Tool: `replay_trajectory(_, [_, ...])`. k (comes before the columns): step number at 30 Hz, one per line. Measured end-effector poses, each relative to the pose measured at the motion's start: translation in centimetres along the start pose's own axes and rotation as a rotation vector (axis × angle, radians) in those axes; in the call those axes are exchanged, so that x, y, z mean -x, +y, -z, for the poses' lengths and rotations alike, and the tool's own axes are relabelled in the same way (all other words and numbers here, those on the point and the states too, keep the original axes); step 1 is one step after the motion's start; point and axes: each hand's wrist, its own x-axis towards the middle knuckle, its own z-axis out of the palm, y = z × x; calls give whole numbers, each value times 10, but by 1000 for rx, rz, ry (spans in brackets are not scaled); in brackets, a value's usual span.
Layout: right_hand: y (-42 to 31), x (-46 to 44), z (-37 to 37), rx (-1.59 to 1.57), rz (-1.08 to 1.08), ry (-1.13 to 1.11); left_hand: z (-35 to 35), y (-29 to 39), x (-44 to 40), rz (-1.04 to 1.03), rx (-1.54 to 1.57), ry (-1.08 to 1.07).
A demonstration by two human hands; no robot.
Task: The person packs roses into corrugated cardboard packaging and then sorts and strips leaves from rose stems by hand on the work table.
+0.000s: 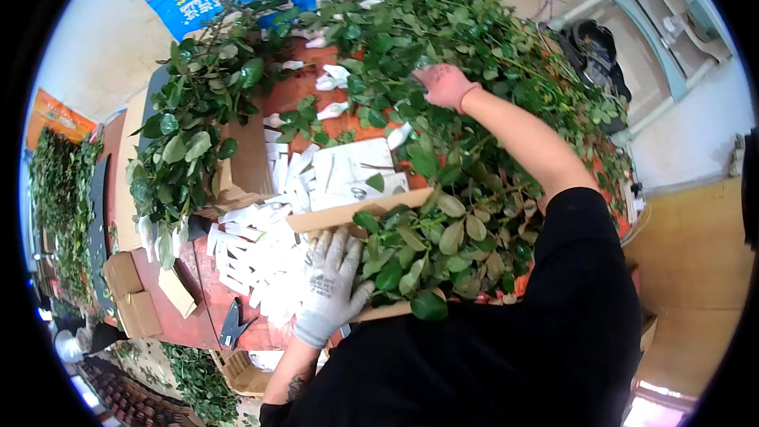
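Note:
My left hand (328,289), in a pale grey glove, lies flat with its fingers stretched out. It rests over the right part of a heap of white paper strips (253,257), its fingertips at the edge of a cardboard strip (356,212). My right hand (447,85), in a pink glove, reaches into the large pile of leafy stems (490,39). Its fingers look closed among the leaves, but what they hold is hidden. Several white-wrapped flower heads (334,77) lie left of the right hand. A nearer bunch of leafy stems (451,237) lies beside my left hand.
Another leafy bunch (182,134) hangs over a cardboard box (251,154) at left. A black stapler (233,324) lies near the red table's (190,332) front edge. White printed boxes (356,170) stand mid-table. A dark bag (597,55) and a chair (648,32) are at the right.

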Motion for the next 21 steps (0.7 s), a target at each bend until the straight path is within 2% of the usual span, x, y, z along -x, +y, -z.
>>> replay_trajectory(2, [-9,-23,-11,15,-88,-104,-2,-1,3,11,7,-1])
replay_trajectory(6, [-8,-24,-27,179,45,-215,-1,-1,3,33,26,12])
replay_trajectory(11, [-20,9,-7,211,36,-193,-1,0,2,30,44,26])
replay_trajectory(13, [-5,23,25,247,57,84,-1,-1,4,16,46,23])
replay_trajectory(16, [40,36,123,189,-57,668,-2,1,4,13,18,62])
replay_trajectory(17, [67,44,144,273,-265,821,-3,1,5,9,28,66])
replay_trajectory(18, [94,57,174,221,-376,970,-3,0,6,5,32,71])
replay_trajectory(21, [145,110,257,34,-440,1388,-1,1,6,8,31,89])
